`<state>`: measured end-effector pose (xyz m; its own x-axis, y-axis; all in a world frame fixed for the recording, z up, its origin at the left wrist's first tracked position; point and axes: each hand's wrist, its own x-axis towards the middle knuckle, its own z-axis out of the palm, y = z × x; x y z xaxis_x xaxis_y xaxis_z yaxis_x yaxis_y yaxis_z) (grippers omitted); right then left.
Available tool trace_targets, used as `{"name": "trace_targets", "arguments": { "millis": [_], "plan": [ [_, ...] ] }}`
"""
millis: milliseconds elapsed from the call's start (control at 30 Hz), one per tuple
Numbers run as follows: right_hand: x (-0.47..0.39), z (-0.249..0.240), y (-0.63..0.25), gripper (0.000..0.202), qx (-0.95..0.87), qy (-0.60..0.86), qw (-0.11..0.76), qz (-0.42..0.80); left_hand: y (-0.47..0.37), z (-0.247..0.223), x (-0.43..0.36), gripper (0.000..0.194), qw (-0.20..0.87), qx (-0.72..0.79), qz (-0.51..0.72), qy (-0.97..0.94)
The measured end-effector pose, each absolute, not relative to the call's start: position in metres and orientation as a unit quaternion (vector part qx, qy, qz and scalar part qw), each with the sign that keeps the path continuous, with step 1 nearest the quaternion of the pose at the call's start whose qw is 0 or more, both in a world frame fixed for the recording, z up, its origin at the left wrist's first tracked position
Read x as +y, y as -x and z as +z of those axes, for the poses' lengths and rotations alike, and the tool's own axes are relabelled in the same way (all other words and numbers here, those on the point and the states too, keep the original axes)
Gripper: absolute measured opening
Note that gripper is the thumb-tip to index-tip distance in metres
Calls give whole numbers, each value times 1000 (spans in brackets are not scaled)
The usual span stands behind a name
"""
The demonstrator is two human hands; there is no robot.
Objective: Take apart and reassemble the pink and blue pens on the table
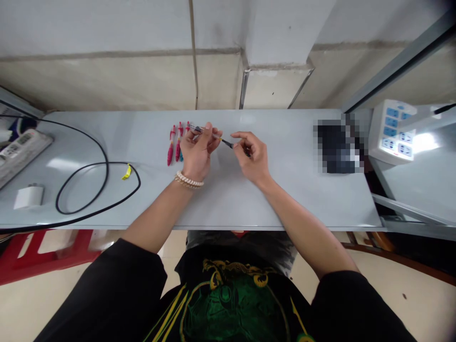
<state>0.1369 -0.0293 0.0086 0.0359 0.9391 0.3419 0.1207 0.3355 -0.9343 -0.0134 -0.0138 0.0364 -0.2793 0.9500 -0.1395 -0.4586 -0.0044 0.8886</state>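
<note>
My left hand (pixel 199 151), with a beaded bracelet (pixel 188 181) at its wrist, is closed around the clear barrel (pixel 195 128) of a pen. Between the hands shows a thin piece with a yellowish part (pixel 220 138), probably the refill. My right hand (pixel 254 159) pinches the pen's black front part (pixel 227 143); its far end is hidden by the fingers. Left of my left hand lie red-pink pen parts: lower barrels (pixel 170 153) and upper pieces with clips (pixel 173 131). A teal bit (pixel 181 156) shows beside them, partly covered by my hand.
A looped black cable (pixel 107 164) with a yellow tag (pixel 127 172) lies on the left of the grey table (pixel 228 204). Nearby are a white charger (pixel 29 196) and a power strip (pixel 24 154). A blurred dark object (pixel 337 147) and a white socket block (pixel 392 130) are at the right.
</note>
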Motion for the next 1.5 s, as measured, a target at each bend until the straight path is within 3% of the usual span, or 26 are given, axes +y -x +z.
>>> {"name": "trace_targets", "arguments": {
  "millis": [400, 900, 1200, 1500],
  "plan": [
    [-30, 13, -143, 33, -643, 415, 461, 449, 15, 31, -14, 35, 516, 467, 649, -308],
    [-30, 15, -141, 23, -604, 413, 471, 492, 30, 36, 1, 24, 520, 457, 682, -234],
    [-21, 3, -145, 59, -572, 389, 512, 510, 29, 36, -4, 23, 549, 431, 667, -260],
    [-22, 6, -146, 61, -550, 380, 510, 541, 19, 44, -11, 22, 568, 462, 632, -256]
  ]
}}
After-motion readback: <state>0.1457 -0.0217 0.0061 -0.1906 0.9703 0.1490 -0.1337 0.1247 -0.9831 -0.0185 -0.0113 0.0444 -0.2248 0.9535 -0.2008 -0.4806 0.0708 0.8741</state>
